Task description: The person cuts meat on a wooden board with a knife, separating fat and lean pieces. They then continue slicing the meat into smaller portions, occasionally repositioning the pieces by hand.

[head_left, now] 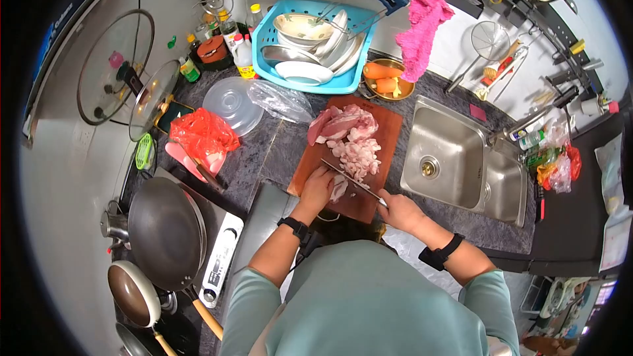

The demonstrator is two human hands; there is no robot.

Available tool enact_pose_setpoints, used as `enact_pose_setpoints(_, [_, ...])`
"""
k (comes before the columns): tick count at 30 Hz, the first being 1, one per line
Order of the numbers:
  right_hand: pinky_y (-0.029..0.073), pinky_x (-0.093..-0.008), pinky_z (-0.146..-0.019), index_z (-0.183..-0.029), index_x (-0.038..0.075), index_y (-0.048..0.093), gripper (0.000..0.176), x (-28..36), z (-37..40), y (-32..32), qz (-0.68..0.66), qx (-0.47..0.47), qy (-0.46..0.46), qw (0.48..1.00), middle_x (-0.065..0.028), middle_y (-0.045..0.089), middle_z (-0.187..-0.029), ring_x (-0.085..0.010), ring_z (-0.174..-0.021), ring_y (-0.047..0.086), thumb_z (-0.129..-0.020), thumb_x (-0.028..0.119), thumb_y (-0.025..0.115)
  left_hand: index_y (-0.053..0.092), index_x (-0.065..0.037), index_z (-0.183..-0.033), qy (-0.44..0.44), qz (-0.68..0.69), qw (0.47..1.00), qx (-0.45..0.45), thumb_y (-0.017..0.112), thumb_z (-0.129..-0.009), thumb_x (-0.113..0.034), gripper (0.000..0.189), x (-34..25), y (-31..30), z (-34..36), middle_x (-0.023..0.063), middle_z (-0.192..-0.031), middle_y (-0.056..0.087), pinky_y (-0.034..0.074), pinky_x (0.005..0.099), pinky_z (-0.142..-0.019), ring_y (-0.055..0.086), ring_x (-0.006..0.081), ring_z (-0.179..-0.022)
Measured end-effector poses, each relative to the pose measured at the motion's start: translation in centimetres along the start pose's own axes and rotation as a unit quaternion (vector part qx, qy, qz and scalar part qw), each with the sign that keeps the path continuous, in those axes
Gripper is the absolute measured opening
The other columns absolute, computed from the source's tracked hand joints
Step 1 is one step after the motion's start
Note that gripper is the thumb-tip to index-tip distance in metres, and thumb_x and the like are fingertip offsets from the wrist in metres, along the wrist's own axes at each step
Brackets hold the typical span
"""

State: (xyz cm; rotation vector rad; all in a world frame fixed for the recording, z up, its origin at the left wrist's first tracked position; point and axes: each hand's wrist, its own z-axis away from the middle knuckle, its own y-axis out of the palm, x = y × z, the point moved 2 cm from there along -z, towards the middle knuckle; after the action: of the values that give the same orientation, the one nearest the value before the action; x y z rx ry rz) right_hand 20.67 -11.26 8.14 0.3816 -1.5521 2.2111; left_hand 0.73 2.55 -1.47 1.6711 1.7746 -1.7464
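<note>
A wooden cutting board (389,138) lies on the dark counter. Larger pieces of raw meat (343,123) rest on its upper part, and a pile of chopped meat (357,158) sits just below them. My right hand (401,211) is closed round the handle of a knife (349,178), whose blade slants up and left across the board beside the chopped pile. At the board's left edge, my left hand (318,186) presses with bent fingers on a pale piece of meat (339,187), close to the blade.
A double sink (445,151) is to the right. Behind the board stand a blue dish basket (310,84) and a bowl of carrots (384,80). Leftward are a red plastic bag (204,132), a second knife (210,176), a wok (165,234) and a cooktop (221,257).
</note>
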Motion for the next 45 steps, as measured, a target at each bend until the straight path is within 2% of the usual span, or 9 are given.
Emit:
enact_pose_setpoints(2, [0.051,-0.0571,-0.073,-0.112,0.005,0.049,0.028,-0.3,-0.4,0.4,0.0,-0.002,0.005,1.0,-0.0277,0.066,-0.082,-0.0472,-0.082,0.065,-0.093,0.024,0.055,0.068,-0.005,-0.103,0.038,-0.012,0.999,0.001,0.06,-0.081,-0.003,0.024,0.0,0.1,-0.3,0.015,-0.097,0.061,0.049,0.0445,-0.087,0.059,0.0368,-0.097])
enact_pose_setpoints(8, [0.051,-0.0571,-0.076,-0.112,0.002,0.051,0.029,0.3,-6.5,3.6,-0.054,-0.062,-0.037,0.996,-0.0294,0.066,-0.085,-0.0477,-0.085,0.064,-0.091,0.021,0.056,0.067,-0.006,-0.101,-0.001,-0.04,0.997,0.064,0.057,-0.083,-0.003,0.021,-1.0,-0.1,-0.8,0.0144,-0.097,0.061,0.049,0.0456,-0.086,0.059,0.0366,-0.098])
enact_pose_setpoints(13, [0.05,-0.0576,-0.075,-0.114,0.004,0.051,0.03,-0.3,-6.7,2.9,-0.091,-0.101,-0.06,0.989,-0.0299,0.065,-0.086,-0.0485,-0.085,0.063,-0.09,0.022,0.057,0.066,-0.005,-0.102,0.006,-0.025,0.999,0.027,0.06,-0.084,-0.004,0.02,-0.1,-0.1,-0.4,0.0143,-0.098,0.061,0.052,0.0432,-0.08,0.062,0.0368,-0.093])
enact_pose_setpoints(21, [0.05,-0.0577,-0.072,-0.113,0.005,0.052,0.028,-1.0,-0.9,-0.2,-0.065,-0.019,-0.039,0.997,-0.0309,0.064,-0.082,-0.0494,-0.083,0.063,-0.09,0.022,0.057,0.068,-0.005,-0.102,0.015,-0.022,0.999,0.021,0.06,-0.083,-0.005,0.021,-0.2,0.1,-0.2,0.0148,-0.098,0.062,0.052,0.0431,-0.081,0.062,0.0366,-0.095])
enact_pose_setpoints(26, [0.051,-0.0565,-0.072,-0.112,0.004,0.052,0.027,-0.6,-4.8,2.5,-0.113,-0.056,-0.074,0.989,-0.031,0.064,-0.084,-0.0498,-0.084,0.063,-0.09,0.021,0.056,0.067,-0.005,-0.104,0.004,-0.026,0.998,0.049,0.059,-0.081,-0.005,0.024,-0.7,-0.1,-0.8,0.0151,-0.1,0.062,0.052,0.0436,-0.085,0.061,0.0373,-0.098])
enact_pose_setpoints(29, [0.051,-0.0561,-0.073,-0.111,0.002,0.052,0.027,-0.3,-8.0,4.4,-0.082,-0.097,-0.075,0.989,-0.0315,0.064,-0.085,-0.0498,-0.084,0.063,-0.09,0.019,0.056,0.066,-0.004,-0.105,0.001,-0.048,0.997,0.064,0.059,-0.081,-0.003,0.025,-0.9,-0.3,-0.6,0.0151,-0.101,0.062,0.052,0.0432,-0.084,0.061,0.0371,-0.097])
enact_pose_setpoints(35, [0.051,-0.0555,-0.075,-0.115,0.005,0.053,0.029,-0.7,-6.5,3.1,-0.137,-0.079,-0.06,0.986,-0.0318,0.064,-0.085,-0.0492,-0.085,0.063,-0.09,0.019,0.057,0.065,-0.004,-0.104,-0.025,0.01,1.0,-0.012,0.059,-0.083,-0.002,0.022,-1.2,-0.7,0.2,0.0151,-0.1,0.061,0.052,0.0439,-0.082,0.062,0.0386,-0.096])
enact_pose_setpoints(38, [0.051,-0.0549,-0.075,-0.119,0.006,0.054,0.032,-1.0,-4.6,1.4,-0.094,-0.067,-0.049,0.992,-0.0309,0.065,-0.087,-0.0491,-0.086,0.063,-0.09,0.019,0.058,0.066,-0.004,-0.103,-0.059,0.023,0.998,-0.026,0.061,-0.082,-0.002,0.022,-0.2,-0.4,0.5,0.0154,-0.1,0.062,0.053,0.044,-0.082,0.062,0.0391,-0.095])
enact_pose_setpoints(45, [0.051,-0.055,-0.077,-0.118,0.006,0.056,0.032,-0.5,-2.8,-1.2,-0.057,-0.011,-0.056,0.997,-0.03,0.065,-0.091,-0.048,-0.089,0.063,-0.089,0.02,0.06,0.069,-0.003,-0.101,-0.001,-0.009,1.0,-0.011,0.063,-0.082,-0.003,0.021,0.2,0.0,0.0,0.0153,-0.098,0.065,0.053,0.0415,-0.082,0.064,0.0368,-0.092])
